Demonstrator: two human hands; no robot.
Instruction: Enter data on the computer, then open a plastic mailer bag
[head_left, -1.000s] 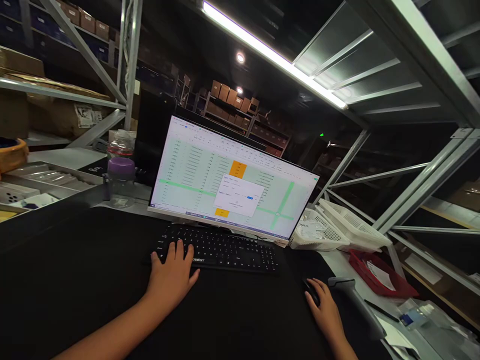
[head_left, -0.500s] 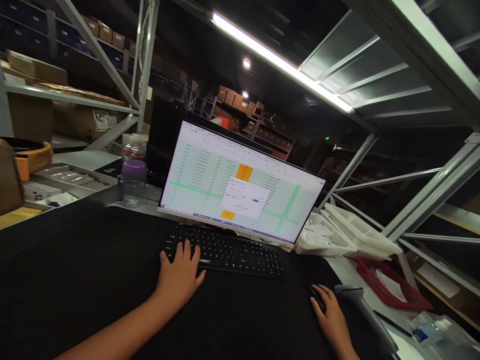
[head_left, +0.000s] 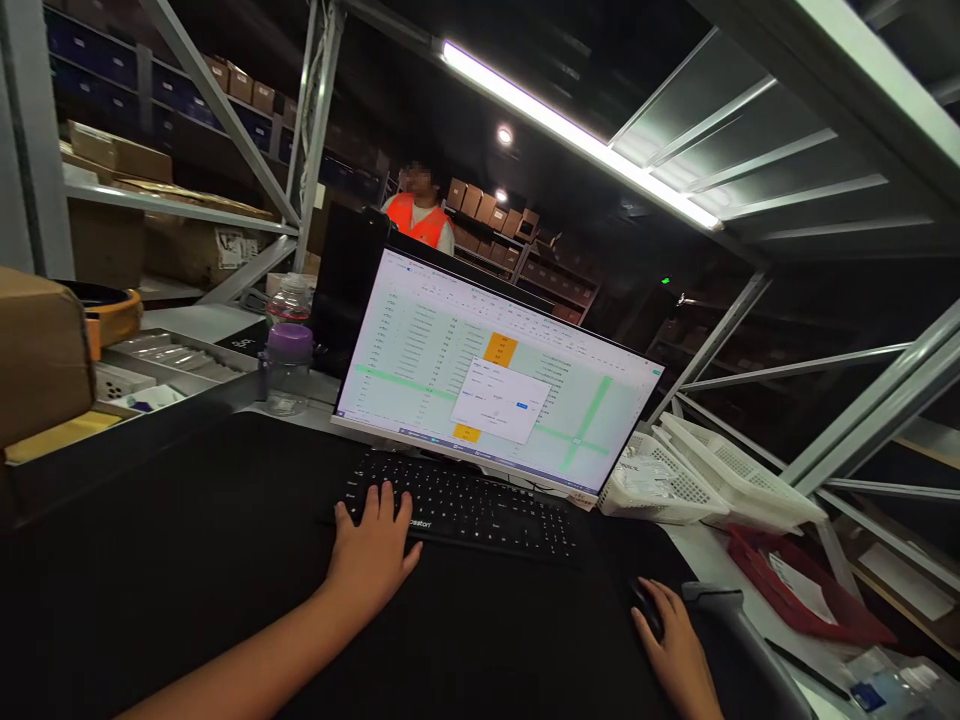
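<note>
My left hand (head_left: 375, 550) lies spread over the left end of a black keyboard (head_left: 480, 505), fingertips on or just above its keys. Farther right, my right hand (head_left: 675, 635) is curled over a black computer mouse (head_left: 646, 608), which shows only in part. Behind the keyboard stands a monitor (head_left: 420, 350) with a spreadsheet of green and orange cells. A white dialog box (head_left: 501, 400) is open in the middle of its screen. Both hands rest on a black desk mat (head_left: 225, 520).
A purple-lidded bottle (head_left: 289, 365) and a cardboard box (head_left: 45, 350) stand at left. White baskets (head_left: 720, 470), a red tray (head_left: 810, 590) and a grey handheld scanner (head_left: 750, 640) lie at right. Beyond the monitor is a person in an orange vest (head_left: 416, 220).
The whole view has shifted slightly, so everything sits farther right. The person in the orange vest now shows more fully, left of before. Both hands stay on the keyboard and mouse.
</note>
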